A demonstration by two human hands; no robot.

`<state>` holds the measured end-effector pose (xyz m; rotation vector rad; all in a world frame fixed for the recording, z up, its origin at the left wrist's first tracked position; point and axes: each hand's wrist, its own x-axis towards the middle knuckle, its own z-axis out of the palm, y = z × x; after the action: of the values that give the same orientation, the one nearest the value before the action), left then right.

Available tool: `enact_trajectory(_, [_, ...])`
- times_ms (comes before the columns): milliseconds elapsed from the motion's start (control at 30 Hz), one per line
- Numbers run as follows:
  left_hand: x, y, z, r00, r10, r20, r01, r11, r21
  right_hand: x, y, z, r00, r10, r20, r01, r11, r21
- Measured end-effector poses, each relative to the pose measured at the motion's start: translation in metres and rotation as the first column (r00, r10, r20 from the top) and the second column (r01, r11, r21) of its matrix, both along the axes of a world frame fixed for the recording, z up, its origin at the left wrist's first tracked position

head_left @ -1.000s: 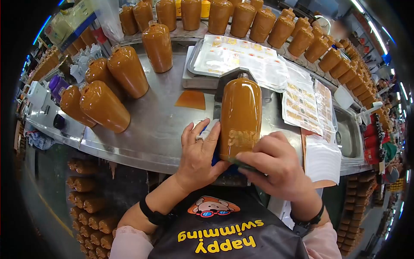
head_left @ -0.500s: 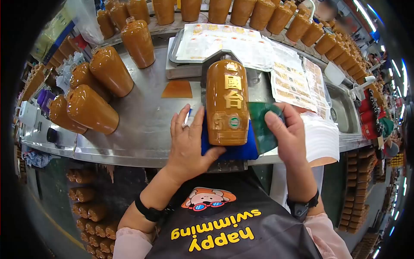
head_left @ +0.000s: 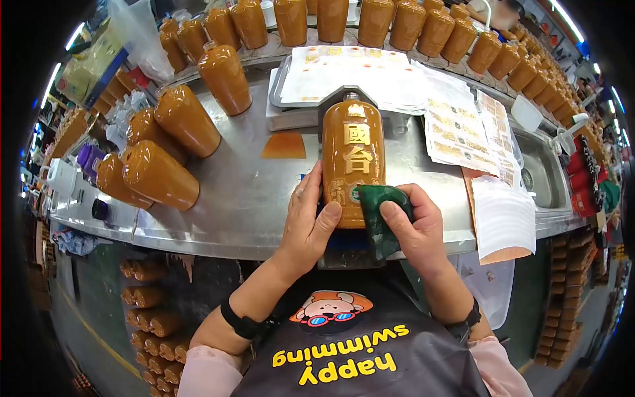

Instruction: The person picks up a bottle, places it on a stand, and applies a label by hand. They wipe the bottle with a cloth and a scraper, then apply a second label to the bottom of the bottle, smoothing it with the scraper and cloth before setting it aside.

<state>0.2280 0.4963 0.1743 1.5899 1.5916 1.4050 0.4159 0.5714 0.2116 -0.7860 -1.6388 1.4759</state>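
Note:
A glossy brown bottle (head_left: 352, 175) with gold characters and a small green round emblem lies in a dark cradle (head_left: 350, 90), its neck pointing away from me. My left hand (head_left: 304, 228) grips its lower left side, fingers along the edge and thumb on the front. Between the thumb and fingers of my right hand (head_left: 422, 231) is a flexible green scraper (head_left: 382, 221). The scraper's edge meets the bottle's lower right front and partly covers the emblem. Beneath the bottle, a blue cloth is mostly hidden.
Several brown bottles (head_left: 188, 119) stand on the left of the metal table (head_left: 228, 198), with more along the back. Printed decal sheets (head_left: 456, 129) lie behind and right of the cradle. A brown scraper-like piece (head_left: 284, 146) is left of it. A sink (head_left: 546, 169) is at far right.
My right hand has brought the green scraper left, from beside the bottle onto its lower front. My left hand has closed in against the bottle's side. The whole view has shifted slightly.

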Motion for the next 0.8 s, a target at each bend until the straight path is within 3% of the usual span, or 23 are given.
enact_trajectory(167, [0.001, 0.000, 0.000, 0.998, -0.012, 0.070, 0.011, 1.000, 0.004, 0.007, 0.004, -0.022, 0.999, -0.030, -0.026, 0.029, 0.999, -0.017])
enact_trajectory(267, [-0.002, 0.001, -0.002, 0.965, -0.064, 0.254, 0.060, 0.998, 0.024, 0.007, 0.005, -0.019, 0.999, -0.019, -0.047, 0.016, 0.999, -0.051])
enact_trajectory(367, [-0.001, 0.002, 0.005, 0.996, -0.022, 0.084, 0.026, 0.998, -0.049, 0.007, 0.004, -0.017, 0.999, -0.016, -0.046, 0.012, 0.996, -0.084])
enact_trajectory(500, [-0.001, 0.004, 0.005, 0.969, -0.045, 0.242, 0.058, 0.997, -0.047, 0.011, 0.007, -0.017, 0.995, -0.024, -0.095, 0.015, 0.996, -0.092])
enact_trajectory(600, [-0.001, 0.004, -0.001, 0.944, -0.043, 0.328, 0.069, 0.995, -0.068, 0.019, 0.018, -0.006, 0.993, -0.070, -0.090, 0.080, 0.990, 0.112])
enact_trajectory(633, [-0.001, 0.004, 0.000, 0.939, -0.039, 0.342, 0.066, 0.995, -0.069, 0.024, 0.027, -0.005, 0.995, -0.091, 0.037, 0.069, 0.915, 0.397])
enact_trajectory(733, [0.000, 0.005, 0.004, 0.934, -0.051, 0.354, 0.075, 0.996, -0.056, 0.023, 0.030, 0.009, 0.987, -0.054, 0.148, -0.090, 0.582, 0.808])
enact_trajectory(800, [0.000, 0.004, 0.006, 0.932, -0.053, 0.358, 0.079, 0.995, -0.059, 0.029, 0.023, 0.008, 0.977, -0.002, 0.212, -0.171, 0.582, 0.795])
